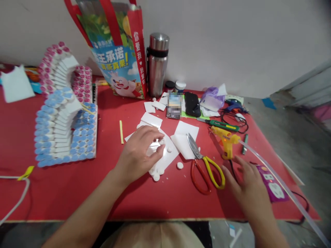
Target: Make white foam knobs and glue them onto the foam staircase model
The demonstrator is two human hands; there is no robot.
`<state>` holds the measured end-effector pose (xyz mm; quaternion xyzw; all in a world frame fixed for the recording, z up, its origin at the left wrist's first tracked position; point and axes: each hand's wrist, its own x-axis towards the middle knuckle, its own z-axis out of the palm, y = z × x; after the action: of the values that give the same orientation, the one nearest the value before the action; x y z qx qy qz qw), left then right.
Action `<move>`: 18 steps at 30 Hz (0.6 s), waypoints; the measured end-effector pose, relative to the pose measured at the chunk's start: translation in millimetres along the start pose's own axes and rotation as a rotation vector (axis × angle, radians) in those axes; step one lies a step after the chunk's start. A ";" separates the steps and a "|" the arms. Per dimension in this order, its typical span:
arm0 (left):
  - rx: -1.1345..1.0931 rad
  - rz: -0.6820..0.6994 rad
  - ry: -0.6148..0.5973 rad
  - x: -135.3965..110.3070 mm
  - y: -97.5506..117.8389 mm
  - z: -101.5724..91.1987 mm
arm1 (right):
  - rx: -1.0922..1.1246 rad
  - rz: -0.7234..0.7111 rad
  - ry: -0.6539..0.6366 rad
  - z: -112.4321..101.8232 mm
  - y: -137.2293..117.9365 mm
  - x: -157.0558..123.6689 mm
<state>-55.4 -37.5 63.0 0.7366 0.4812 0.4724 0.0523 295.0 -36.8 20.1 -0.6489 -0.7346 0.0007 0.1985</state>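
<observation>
Over the white paper pieces (168, 158), my left hand (139, 151) has thumb and forefinger closed around a small white disc (162, 141). More white discs lie below and beside it, one loose disc (180, 165) on the red table. My right hand (248, 182) is empty, its fingers apart, just short of the handle of a yellow hot glue gun (227, 146). A long translucent glue stick (280, 184) runs from the back of the gun off the table's right side. Scissors (199, 158) with red and yellow handles lie open between my hands.
Blue-and-white (64, 131) and pink-and-white (59, 69) curved crafts stand at left. Behind are a shopping bag (121, 58), a steel flask (157, 65) and a black phone (192, 104). A green utility knife (223, 125) and a purple power strip (274, 186) lie at right.
</observation>
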 end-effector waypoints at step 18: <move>0.354 0.216 -0.169 2.4 8.4 14.4 | 0.395 -0.239 -0.367 -14.5 -176.8 67.8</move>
<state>-39.0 -34.7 61.2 0.8185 0.4690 0.3197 -0.0886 125.4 -3.8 98.9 -0.4954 -0.8152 0.2376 0.1835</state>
